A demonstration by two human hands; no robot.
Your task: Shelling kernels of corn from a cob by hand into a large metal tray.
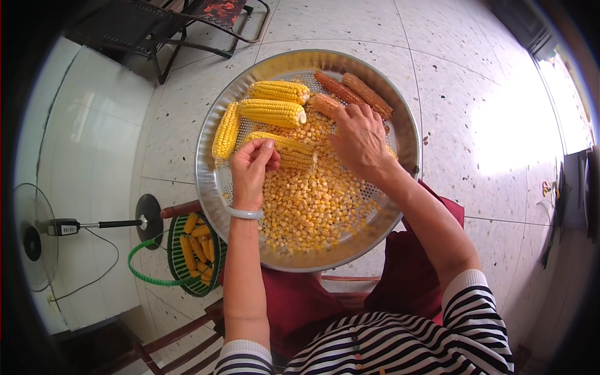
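A large round metal tray with a perforated bottom [206,173] rests over my lap. My left hand [253,164], a pale bangle at its wrist, has thumb and fingertips pinched together over the near ear of yellow corn [295,153]; whether something small is between them I cannot tell. My right hand [360,136] is palm down at the near end of a stripped corn cob [325,105]; its fingertips are partly hidden, so its hold is unclear. Several full ears [273,112] lie at the upper left. Two reddish bare cobs [368,95] lie upper right. Loose kernels [318,206] cover the middle.
A green plastic basket [176,255] of corn ears stands on the floor left of the tray. Beyond it is a standing fan [35,236] with its cord by the wall. A folding chair [187,28] stands at the upper left. Wooden chair slats [187,344] show lower left.
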